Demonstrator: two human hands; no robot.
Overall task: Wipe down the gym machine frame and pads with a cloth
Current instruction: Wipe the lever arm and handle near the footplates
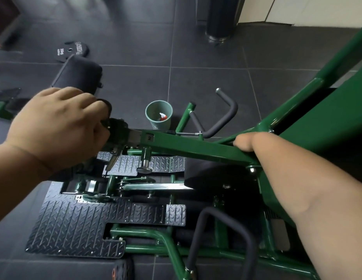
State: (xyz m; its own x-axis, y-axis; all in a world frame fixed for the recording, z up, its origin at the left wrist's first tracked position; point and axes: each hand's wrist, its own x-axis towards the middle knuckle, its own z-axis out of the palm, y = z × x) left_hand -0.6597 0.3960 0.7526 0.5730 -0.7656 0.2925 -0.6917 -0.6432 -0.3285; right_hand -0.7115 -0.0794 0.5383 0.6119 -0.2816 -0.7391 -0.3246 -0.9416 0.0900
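Green steel makes up the frame (196,147) of the gym machine, its square arm running from upper right toward the centre left, with a small label marked 2 near its end. At that end sits a black knob (115,128), and the left hand (54,128) has its fingers (89,104) curled down around it, gripping the black part from above. A black pad (79,73) lies just beyond that hand, its near edge hidden by the knuckles.

On the other side, the right hand (243,141) reaches across to the arm near the joint where the sloping beam meets it. Only the heel and thumb side show; the fingers pass behind the steel, so whether they are clamped on it or loose cannot be told. The forearm fills the lower right of the view.

No cloth can be made out in either hand.

Below the arm lie black tread plates (75,225) over the green base tubes. A foam-covered handle (226,112) bends up past the arm. On the dark tiled floor (206,77) stands a pale green bucket (159,116) with a spray bottle (162,117), white and red at the top, inside. Farther off lies a weight plate (72,49), flat on the floor, and a black cylinder (222,17) stands upright near the wall.
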